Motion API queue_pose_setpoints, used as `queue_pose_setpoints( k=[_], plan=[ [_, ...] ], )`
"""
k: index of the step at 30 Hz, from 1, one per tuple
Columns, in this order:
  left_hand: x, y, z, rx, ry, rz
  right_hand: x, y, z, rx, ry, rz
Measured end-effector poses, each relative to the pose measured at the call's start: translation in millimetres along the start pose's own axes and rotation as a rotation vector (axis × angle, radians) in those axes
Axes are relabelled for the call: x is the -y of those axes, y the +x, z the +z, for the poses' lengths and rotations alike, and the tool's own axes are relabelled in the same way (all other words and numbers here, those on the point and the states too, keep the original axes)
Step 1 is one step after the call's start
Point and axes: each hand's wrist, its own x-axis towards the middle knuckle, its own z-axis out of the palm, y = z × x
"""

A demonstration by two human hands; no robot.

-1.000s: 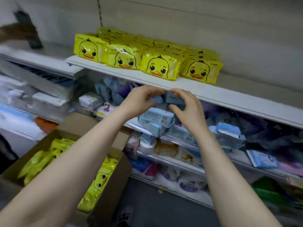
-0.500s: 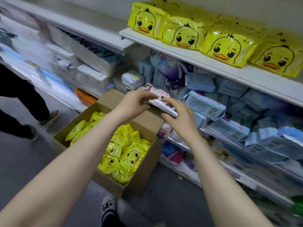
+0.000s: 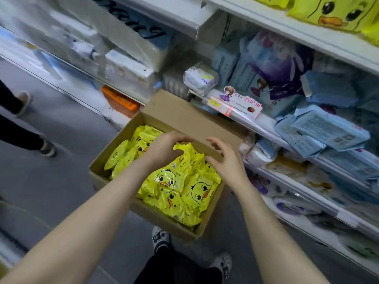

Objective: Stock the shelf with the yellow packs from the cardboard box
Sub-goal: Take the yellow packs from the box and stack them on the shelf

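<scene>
An open cardboard box stands on the floor against the shelving, filled with several yellow packs printed with a duck face. My left hand hovers over the packs at the back of the box, fingers curled down and touching the top of one pack. My right hand is just to its right over the box, fingers spread and holding nothing. More yellow duck packs stand on the white upper shelf at the top right.
Below that shelf, lower shelves hold blue, purple and white packs, some hanging over the edge. A white pack lies just behind the box. My shoes are on the grey floor. Another person's legs stand at the left.
My view has tipped down from the shelves to the box. Both hands have dropped from the middle shelf edge to just above the yellow packs in the box.
</scene>
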Motion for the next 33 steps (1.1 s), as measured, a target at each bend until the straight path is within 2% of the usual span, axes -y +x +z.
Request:
queue_pose_setpoints(
  k=[3,8,12,16,24,28,33],
  plan=[
    [38,-1,15,0.053,-0.027,-0.054,-16,2,35,0.040,-0.014,0.086],
    [89,-3,43,0.154,-0.019,-0.133,-48,-4,79,0.177,-0.063,0.357],
    [121,-4,72,0.233,0.047,-0.179,-77,-10,107,0.292,-0.160,0.443],
    [151,-1,103,0.310,0.107,-0.158,-105,-13,127,0.388,-0.327,0.404],
    [193,6,156,0.347,0.298,-0.078,-139,-8,154,0.426,-0.680,0.123],
    [204,10,168,0.338,0.442,-0.056,-146,-6,160,0.520,-0.750,0.113],
    [200,16,164,0.339,0.503,-0.067,-145,-4,160,0.537,-0.844,0.102]
  ],
)
